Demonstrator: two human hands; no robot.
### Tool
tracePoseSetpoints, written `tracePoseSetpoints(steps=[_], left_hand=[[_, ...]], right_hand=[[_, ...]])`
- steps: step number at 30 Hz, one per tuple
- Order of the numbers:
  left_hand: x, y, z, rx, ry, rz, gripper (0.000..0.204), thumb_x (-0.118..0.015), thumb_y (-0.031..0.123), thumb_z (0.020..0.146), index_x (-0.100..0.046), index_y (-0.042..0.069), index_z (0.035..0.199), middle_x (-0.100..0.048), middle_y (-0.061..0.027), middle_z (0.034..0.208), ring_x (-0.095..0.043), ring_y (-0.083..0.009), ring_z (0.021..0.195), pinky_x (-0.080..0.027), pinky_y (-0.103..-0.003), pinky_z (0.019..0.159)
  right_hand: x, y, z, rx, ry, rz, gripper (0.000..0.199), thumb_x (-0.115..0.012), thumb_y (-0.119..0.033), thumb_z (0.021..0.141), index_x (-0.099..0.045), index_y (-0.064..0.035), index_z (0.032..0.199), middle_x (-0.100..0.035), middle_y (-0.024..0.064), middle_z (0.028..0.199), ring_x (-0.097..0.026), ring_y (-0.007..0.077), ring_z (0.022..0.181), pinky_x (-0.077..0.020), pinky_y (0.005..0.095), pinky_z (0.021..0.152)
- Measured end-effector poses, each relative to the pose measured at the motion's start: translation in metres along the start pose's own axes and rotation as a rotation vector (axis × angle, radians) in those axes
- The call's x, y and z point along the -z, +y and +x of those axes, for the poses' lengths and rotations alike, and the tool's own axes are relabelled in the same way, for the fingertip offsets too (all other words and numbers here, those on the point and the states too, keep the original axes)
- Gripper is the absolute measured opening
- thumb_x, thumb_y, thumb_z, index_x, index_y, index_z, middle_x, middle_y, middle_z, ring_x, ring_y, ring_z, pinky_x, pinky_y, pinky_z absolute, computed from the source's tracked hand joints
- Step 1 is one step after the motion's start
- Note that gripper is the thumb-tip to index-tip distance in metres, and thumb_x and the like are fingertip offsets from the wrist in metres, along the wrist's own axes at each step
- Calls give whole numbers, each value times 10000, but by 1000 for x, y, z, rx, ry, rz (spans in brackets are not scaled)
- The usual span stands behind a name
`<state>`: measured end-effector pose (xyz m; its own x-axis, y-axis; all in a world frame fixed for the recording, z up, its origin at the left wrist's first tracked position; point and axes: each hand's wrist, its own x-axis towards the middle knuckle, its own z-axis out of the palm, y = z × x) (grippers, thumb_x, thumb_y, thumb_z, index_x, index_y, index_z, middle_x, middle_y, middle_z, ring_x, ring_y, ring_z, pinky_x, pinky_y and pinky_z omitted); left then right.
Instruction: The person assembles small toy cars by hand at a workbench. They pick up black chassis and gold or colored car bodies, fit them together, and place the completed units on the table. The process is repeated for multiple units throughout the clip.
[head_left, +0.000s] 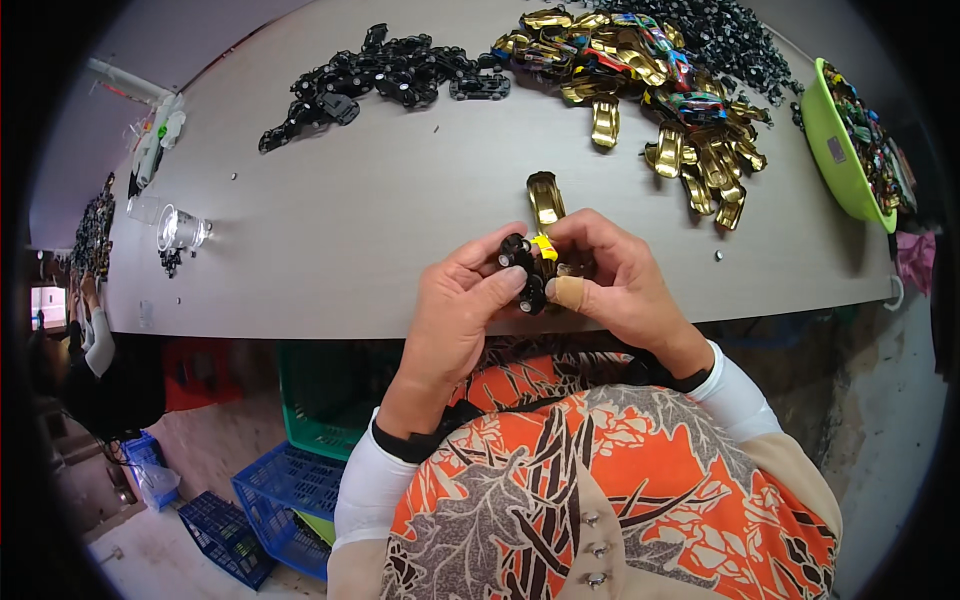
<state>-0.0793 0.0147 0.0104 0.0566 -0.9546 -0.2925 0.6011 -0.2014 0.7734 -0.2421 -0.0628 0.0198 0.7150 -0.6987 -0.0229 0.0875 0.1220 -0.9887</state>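
Observation:
Close to the table's near edge, my left hand (pixel 450 310) is closed on a black toy car chassis (pixel 530 290), its wheels facing up between thumb and fingers. My right hand (pixel 635 285), with a tan bandage on the thumb, pinches a toy car body (pixel 545 247) against the chassis. Bright yellow and some gold show on that body; the fingers cover most of it. Just beyond my hands a gold toy car body (pixel 545 200) lies on the table.
Black chassis (pixel 400 75) are heaped at the back left. Gold and multicoloured car bodies (pixel 620 50) pile up at the back right, before small black parts (pixel 740 45). A green basin (pixel 840 150) of parts stands right, a clear cup (pixel 180 230) left. Another person works at far left.

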Motion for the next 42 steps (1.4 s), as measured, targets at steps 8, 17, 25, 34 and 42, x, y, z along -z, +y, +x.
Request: tracePoseSetpoints(steps=[8,17,25,34,42], left_hand=[[10,1,3,12,-14,-195,412,-613,-1,813,-487,-16,1205,-595,-151,1072,-606,-256,1014,-578,-382,761],[7,-2,1,14,-48,-194,414,-615,-31,798,-499,-23,1196,-603,-146,1074,-629,-212,943,-577,-349,766],[-6,-1,-7,-30,-16,-54,413,-625,-79,770,-525,-47,1169,-616,-143,1042,-635,-190,897,-579,-330,754],[1,-10,-5,-149,-31,147,422,-642,-71,772,-573,13,1180,-590,-77,1078,-603,-133,897,-560,-243,715],[-7,-14,-7,-300,-83,530,352,-512,81,917,-504,-20,1255,-564,-89,1167,-544,-111,1015,-423,-223,885]], right_hand=[[2,1,-4,91,146,-87,406,-635,-24,781,-457,-51,1145,-565,25,935,-525,57,791,-447,200,677],[-3,3,-7,203,100,-230,381,-594,14,784,-461,-23,1139,-584,63,960,-541,69,778,-462,223,667],[-7,-6,-6,286,42,-412,373,-587,53,749,-497,-7,1106,-566,105,918,-583,175,770,-476,276,661],[-2,-5,-1,305,-48,-494,298,-637,22,730,-550,-12,1013,-541,107,851,-573,246,738,-459,314,640],[-1,1,-2,357,67,-550,245,-657,17,745,-572,-1,975,-574,103,859,-588,227,734,-467,305,630]])
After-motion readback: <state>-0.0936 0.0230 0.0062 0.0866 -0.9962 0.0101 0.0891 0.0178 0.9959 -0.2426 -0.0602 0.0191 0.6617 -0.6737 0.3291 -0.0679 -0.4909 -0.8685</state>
